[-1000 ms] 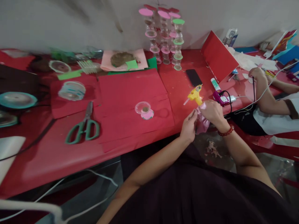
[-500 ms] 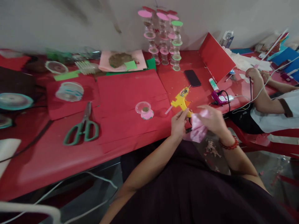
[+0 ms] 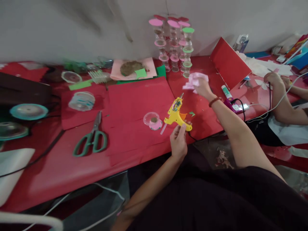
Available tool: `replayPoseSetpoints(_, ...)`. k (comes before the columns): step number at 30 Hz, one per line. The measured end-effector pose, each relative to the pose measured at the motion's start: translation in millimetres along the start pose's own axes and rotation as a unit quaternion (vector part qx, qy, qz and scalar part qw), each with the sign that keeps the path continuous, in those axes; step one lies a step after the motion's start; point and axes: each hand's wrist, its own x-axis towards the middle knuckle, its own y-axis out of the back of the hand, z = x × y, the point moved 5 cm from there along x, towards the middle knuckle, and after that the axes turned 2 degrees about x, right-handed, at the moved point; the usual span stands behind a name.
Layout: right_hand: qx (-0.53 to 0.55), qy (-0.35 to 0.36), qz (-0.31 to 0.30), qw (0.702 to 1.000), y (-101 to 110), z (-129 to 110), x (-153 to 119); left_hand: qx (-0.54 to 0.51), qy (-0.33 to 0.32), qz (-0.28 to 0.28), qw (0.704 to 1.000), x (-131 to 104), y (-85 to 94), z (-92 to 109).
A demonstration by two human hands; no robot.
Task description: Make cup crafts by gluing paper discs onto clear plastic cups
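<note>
My left hand (image 3: pixel 178 142) is closed round the handle end of a yellow glue gun (image 3: pixel 176 113). The gun's nozzle points away from me, and a clear glue stick pokes out of its rear. My right hand (image 3: pixel 204 88) reaches across the table and grips a crumpled pink cloth (image 3: pixel 196 79). The cloth and hand cover the place where a phone lay. Left of the gun, a clear plastic cup piece (image 3: pixel 150 118) rests on red sheets beside a small pink disc (image 3: pixel 156 124).
Green-handled scissors (image 3: pixel 90 141) lie to the left. Stacked plastic cups with coloured discs (image 3: pixel 173 45) stand by the wall. A red folder (image 3: pixel 229 64), a glue stick tube (image 3: pixel 226 91) and a purple power strip (image 3: pixel 233 105) are at right, near another person's arm (image 3: pixel 276 96).
My right hand has moved forward with the pink cloth, from beside the glue gun's handle to the back of the table. The glue gun has shifted slightly left and nearer to me.
</note>
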Motion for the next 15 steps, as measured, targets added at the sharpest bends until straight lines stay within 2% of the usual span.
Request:
replayPoseSetpoints(1, 0.003, 0.018, -0.06, 0.998, -18, -9, 6, 0.006, -0.007, 0.007, 1.0, 0, 2.4, 0)
replayPoseSetpoints(3, 0.012, 0.04, -0.101, 0.994, -42, -24, 8, 0.022, -0.017, 0.018, 0.999, 1, 6.7, 0)
replayPoseSetpoints(5, 0.021, 0.095, -0.125, 0.987, -56, -36, -2, 0.041, -0.025, 0.024, 0.999, -1, 9.7, 1)
replayPoseSetpoints(7, 0.029, 0.163, -0.142, 0.976, -61, -44, -22, 0.057, -0.032, 0.024, 0.998, -4, 11.6, 2)
replayPoseSetpoints(9, 0.038, 0.222, -0.147, 0.963, -57, -45, -51, 0.063, -0.034, 0.02, 0.997, -7, 13.0, 3)
replayPoseSetpoints(11, 0.059, 0.252, -0.145, 0.955, -47, -41, -88, 0.063, -0.033, 0.015, 0.997, -11, 14.3, 4)
replayPoseSetpoints(13, 0.065, 0.226, -0.153, 0.96, -33, -27, -133, 0.08, -0.031, 0.009, 0.996, -13, 15.4, 5)
replayPoseSetpoints(15, 0.053, 0.167, -0.149, 0.973, -16, -2, -186, 0.114, -0.033, 0.003, 0.993, -14, 15.4, 5)
